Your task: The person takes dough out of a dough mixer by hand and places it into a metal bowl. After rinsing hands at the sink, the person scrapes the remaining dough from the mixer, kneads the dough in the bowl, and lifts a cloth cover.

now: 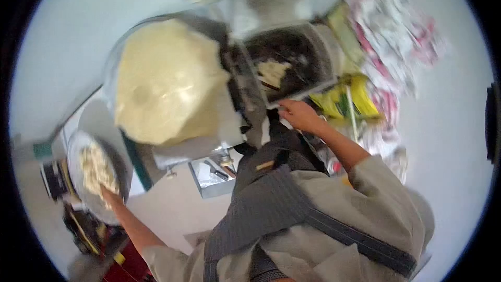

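Reaches out to both sides, with the left hand [110, 197] down in a pale bowl [119, 172] and with the right hand [301, 116] at the near edge of a clear-walled bin [324, 55]. Touches the pale lumps [94, 164] in the bowl with the left fingers, on the side toward the body. Cannot tell whether to call that hand open or closed, with its fingertips lost among the lumps. Bends the fingers of the right hand against the bin's edge, perhaps gripping it; cannot tell for certain through the blur.

See, inside the bin, a small pale heap [274, 72] against a dark interior, with a short dark strip [270, 87] beside it. Find, between bowl and bin, a broad pale yellow mass [169, 81] with an uneven outline, on a whitish sheet [229, 128]. Note below it a shallow grey box [214, 193] with a dark-handled tool [220, 175] inside.

Look to the right of the bin for a bright yellow bag [368, 94], near the right forearm, and above that for crumpled white and pink wrapping [391, 31]. Wears a dark apron [266, 203] over a light brown shirt [386, 193]. Leans over it all, seen from above.
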Motion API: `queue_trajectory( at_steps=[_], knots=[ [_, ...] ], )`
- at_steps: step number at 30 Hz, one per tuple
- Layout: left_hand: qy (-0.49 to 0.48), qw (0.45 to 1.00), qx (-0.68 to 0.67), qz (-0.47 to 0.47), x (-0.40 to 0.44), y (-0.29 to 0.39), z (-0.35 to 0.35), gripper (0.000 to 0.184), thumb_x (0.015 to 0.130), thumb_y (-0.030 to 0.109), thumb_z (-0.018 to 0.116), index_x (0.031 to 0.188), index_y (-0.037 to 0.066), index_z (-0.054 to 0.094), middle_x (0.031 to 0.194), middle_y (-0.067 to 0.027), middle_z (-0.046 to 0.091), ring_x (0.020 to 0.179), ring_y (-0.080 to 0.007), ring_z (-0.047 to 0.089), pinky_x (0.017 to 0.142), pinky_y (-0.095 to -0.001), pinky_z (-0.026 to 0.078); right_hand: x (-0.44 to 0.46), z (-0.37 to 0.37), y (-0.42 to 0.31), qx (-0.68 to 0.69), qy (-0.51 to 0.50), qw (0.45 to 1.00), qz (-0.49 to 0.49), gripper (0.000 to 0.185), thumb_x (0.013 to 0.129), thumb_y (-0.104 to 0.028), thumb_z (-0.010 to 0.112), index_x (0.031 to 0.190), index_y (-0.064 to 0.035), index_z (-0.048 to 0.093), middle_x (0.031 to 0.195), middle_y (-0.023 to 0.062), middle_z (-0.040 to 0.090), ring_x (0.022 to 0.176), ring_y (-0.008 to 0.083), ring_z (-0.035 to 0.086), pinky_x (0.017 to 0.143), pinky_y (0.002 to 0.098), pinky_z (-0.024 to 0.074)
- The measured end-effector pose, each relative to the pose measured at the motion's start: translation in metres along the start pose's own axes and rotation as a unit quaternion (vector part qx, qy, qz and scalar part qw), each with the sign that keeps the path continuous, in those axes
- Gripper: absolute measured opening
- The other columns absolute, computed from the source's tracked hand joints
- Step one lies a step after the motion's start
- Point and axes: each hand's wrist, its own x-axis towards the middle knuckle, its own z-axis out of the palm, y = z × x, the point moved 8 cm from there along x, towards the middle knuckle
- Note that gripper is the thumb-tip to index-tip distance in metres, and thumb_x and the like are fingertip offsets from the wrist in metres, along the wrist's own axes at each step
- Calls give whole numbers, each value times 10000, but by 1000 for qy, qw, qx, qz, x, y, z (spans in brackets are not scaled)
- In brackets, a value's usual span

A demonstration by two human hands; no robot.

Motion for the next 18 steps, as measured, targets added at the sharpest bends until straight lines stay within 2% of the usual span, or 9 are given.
queue_trajectory(
  at_steps=[1,2,3,5,7,12,14,15,18],
  knots=[
    [66,992,112,7,25,-2,-9,718,918,481,462,1423,-5,303,1480,-217,261,1339,-382,281,1089,-516,251,-8,10,24,11,-6,999,31,314,868,-271,540,1074,-44,610,979,189,647,935,389,603,809,475,482],
    [67,987,139,51,-9,23,15,717,915,481,455,1417,-13,317,1468,-235,286,1327,-386,310,1064,-519,292,-15,12,41,34,-3,998,55,309,864,-268,545,1061,-40,615,976,189,648,924,392,606,801,477,484],
    [51,964,209,154,-45,49,46,648,932,432,447,1396,-12,360,1394,-261,389,1254,-385,416,1002,-494,383,-22,18,54,60,-5,996,73,305,859,-265,550,1048,-36,620,973,189,649,913,394,609,793,480,487],
    [43,972,110,202,-91,76,104,563,939,376,466,1337,-21,432,1275,-241,506,1145,-346,520,936,-427,457,-27,29,84,70,-3,994,85,301,856,-263,553,1032,-30,626,972,188,651,906,393,611,792,478,488],
    [-121,935,100,319,-158,95,189,443,947,287,483,1255,-30,498,1197,-186,556,1085,-282,558,928,-368,471,-27,33,125,88,-10,993,83,297,853,-261,555,1017,-25,633,971,188,654,899,393,614,791,475,489],
    [-336,887,122,291,-349,69,423,300,930,148,512,1167,-30,562,1146,-117,579,1054,-210,566,919,-318,460,-32,40,195,140,3,983,123,267,869,-241,567,993,-18,646,897,194,667,845,374,639,756,443,498],
    [-409,845,212,270,-408,28,499,288,918,130,532,1173,0,572,1125,-83,602,1041,-193,570,936,-299,430,-35,53,233,166,6,975,144,262,865,-240,573,988,-22,649,895,201,664,838,373,640,752,441,498],
    [-475,820,172,267,-433,0,534,287,913,149,549,1161,8,583,1102,-85,614,1032,-191,572,934,-310,425,-39,59,251,186,10,969,162,256,860,-239,578,982,-26,652,894,207,661,832,372,641,748,439,498],
    [-550,737,285,269,-467,-95,623,309,896,183,576,1145,1,593,1121,-127,618,1034,-213,588,918,-324,437,-52,60,290,196,23,955,221,251,843,-242,574,955,-31,653,892,210,657,863,394,627,770,458,491]
  ],
)
